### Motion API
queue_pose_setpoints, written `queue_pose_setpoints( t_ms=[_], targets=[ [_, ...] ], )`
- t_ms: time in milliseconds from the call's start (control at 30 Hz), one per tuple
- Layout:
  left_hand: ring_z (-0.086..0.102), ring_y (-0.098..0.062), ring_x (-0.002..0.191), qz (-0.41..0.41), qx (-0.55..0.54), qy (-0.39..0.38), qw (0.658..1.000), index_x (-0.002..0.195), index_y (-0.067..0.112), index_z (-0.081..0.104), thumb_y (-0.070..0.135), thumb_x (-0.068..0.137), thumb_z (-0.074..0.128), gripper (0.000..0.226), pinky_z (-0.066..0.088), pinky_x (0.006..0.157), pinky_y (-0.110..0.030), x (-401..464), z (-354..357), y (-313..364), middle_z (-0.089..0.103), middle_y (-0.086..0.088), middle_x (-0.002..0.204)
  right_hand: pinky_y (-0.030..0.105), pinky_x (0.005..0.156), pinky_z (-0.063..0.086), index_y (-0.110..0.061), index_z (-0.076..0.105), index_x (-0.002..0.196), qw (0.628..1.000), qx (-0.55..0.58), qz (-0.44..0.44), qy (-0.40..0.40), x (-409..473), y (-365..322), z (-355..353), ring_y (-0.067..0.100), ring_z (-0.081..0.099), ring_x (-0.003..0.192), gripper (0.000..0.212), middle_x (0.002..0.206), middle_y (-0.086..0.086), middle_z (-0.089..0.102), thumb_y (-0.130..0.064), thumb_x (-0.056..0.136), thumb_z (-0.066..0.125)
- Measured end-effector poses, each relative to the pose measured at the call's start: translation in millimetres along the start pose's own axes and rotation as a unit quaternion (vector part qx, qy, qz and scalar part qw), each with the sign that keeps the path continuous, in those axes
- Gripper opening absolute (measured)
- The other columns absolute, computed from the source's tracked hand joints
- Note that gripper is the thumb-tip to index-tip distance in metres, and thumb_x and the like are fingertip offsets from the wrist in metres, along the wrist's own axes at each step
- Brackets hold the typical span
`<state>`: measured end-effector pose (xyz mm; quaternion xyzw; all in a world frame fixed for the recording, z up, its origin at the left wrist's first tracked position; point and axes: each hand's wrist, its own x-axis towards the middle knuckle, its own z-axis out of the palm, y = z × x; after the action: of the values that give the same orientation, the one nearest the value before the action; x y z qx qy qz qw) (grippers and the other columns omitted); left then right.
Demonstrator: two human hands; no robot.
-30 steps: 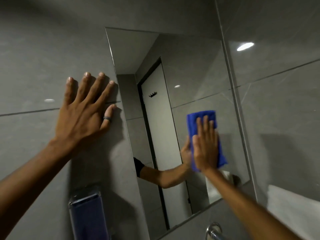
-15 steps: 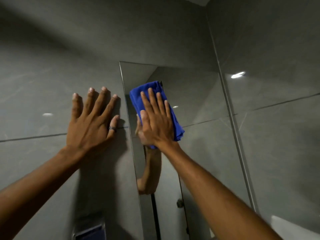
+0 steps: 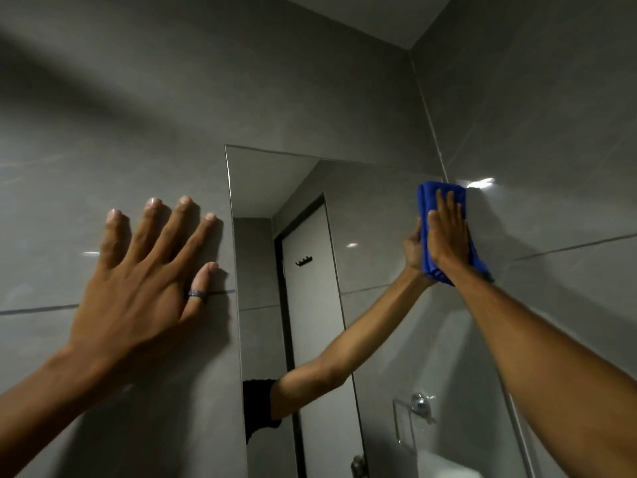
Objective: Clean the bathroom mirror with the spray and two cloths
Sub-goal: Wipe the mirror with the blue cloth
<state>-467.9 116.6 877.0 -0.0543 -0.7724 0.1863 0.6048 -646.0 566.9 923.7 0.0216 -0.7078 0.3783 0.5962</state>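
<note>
A tall frameless mirror (image 3: 310, 188) hangs on the grey tiled wall, running from the centre to the room's right corner. My right hand (image 3: 446, 232) lies flat on a folded blue cloth (image 3: 427, 198) and presses it against the mirror's top right corner. My left hand (image 3: 148, 270), wearing a dark ring, is spread flat on the wall tile just left of the mirror's edge and holds nothing. The glass reflects my right arm, a door and a wall hook. No spray bottle or second cloth is in view.
The right side wall (image 3: 551, 132) meets the mirror wall at the corner right beside the cloth. The ceiling (image 3: 379, 15) is close above. In the mirror's lower part a chrome fitting (image 3: 418, 403) and a white fixture (image 3: 448, 465) are reflected.
My right hand swept the blue cloth from the mirror's lower right to its upper left, then across to the top right corner. My left hand stayed flat on the wall. The view tilted upward.
</note>
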Motion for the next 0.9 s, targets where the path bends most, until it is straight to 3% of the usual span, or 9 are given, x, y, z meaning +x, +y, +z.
queue_pose_setpoints(
  t_ms=[133,333,500,667,733,800,833,900],
  targets=[
    [-0.004,-0.035,0.163,-0.006,0.012,0.003,1.0,0.167,0.03,0.0,0.063,0.101,0.014,0.075,0.002,0.13,-0.062,-2,2,0,-0.001,-0.01,0.176,0.048,0.13,0.005,-0.026,0.007,0.162,1.0,-0.009,-0.015,0.007,32,-34,5,0.024,0.005,0.16,0.057,0.172,0.002,0.003,-0.038,0.108,0.019],
    [-0.002,-0.037,0.163,-0.007,0.015,0.01,1.0,0.167,0.027,0.004,0.061,0.102,0.011,0.073,0.003,0.13,-0.062,-4,-1,3,0.001,-0.012,0.176,0.043,0.13,0.0,-0.025,0.009,0.162,0.972,-0.021,-0.232,-0.01,-12,-171,39,0.019,0.005,0.159,0.065,0.172,-0.002,0.008,-0.05,0.103,0.02],
    [-0.002,-0.034,0.163,-0.022,-0.024,-0.003,0.999,0.166,0.023,0.008,0.058,0.102,0.012,0.073,-0.001,0.132,-0.059,-5,-10,5,0.002,-0.009,0.175,0.046,0.131,0.006,-0.02,0.023,0.16,0.936,0.064,-0.343,-0.039,-86,-252,54,0.021,0.014,0.158,0.058,0.169,0.0,0.022,-0.031,0.105,0.035],
    [0.019,-0.032,0.16,-0.005,-0.082,-0.02,0.996,0.162,0.009,0.029,0.049,0.102,0.022,0.072,0.014,0.132,-0.053,-31,-23,-3,0.025,-0.015,0.171,0.041,0.131,0.011,-0.015,0.038,0.155,0.896,0.103,-0.42,-0.103,-169,-232,41,0.02,0.023,0.156,0.054,0.163,0.004,0.037,-0.008,0.101,0.041],
    [0.02,-0.03,0.16,0.013,-0.128,-0.046,0.991,0.161,0.007,0.033,0.048,0.101,0.022,0.074,0.012,0.133,-0.049,-48,-29,-6,0.029,-0.015,0.17,0.032,0.129,0.022,-0.017,0.04,0.154,0.912,0.162,-0.351,-0.137,-210,-213,29,0.007,0.031,0.152,0.05,0.162,0.0,0.041,-0.01,0.104,0.041],
    [0.01,-0.024,0.162,0.014,-0.207,-0.078,0.975,0.163,0.009,0.029,0.051,0.1,0.021,0.076,0.002,0.134,-0.043,-58,-38,-7,0.023,-0.011,0.173,0.014,0.107,0.045,-0.03,0.044,0.15,0.921,0.305,-0.151,-0.19,-252,-201,12,-0.014,0.054,0.126,0.046,0.15,-0.015,0.054,-0.016,0.107,0.041],
    [0.006,-0.022,0.163,0.005,-0.257,-0.098,0.961,0.164,0.011,0.026,0.051,0.101,0.022,0.075,-0.002,0.134,-0.041,-62,-43,-7,0.02,-0.009,0.174,0.014,0.095,0.053,-0.038,0.049,0.144,0.9,0.39,-0.026,-0.193,-271,-198,1,-0.011,0.063,0.11,0.042,0.138,-0.021,0.062,-0.02,0.107,0.043],
    [0.008,-0.024,0.164,-0.028,-0.36,-0.133,0.923,0.164,0.011,0.027,0.045,0.103,0.031,0.07,-0.001,0.134,-0.039,-70,-56,-6,0.019,-0.009,0.175,0.031,0.084,0.061,-0.043,0.06,0.125,0.819,0.512,0.192,-0.177,-299,-190,-15,0.01,0.07,0.097,0.029,0.122,-0.01,0.07,-0.027,0.105,0.048]
  ],
)
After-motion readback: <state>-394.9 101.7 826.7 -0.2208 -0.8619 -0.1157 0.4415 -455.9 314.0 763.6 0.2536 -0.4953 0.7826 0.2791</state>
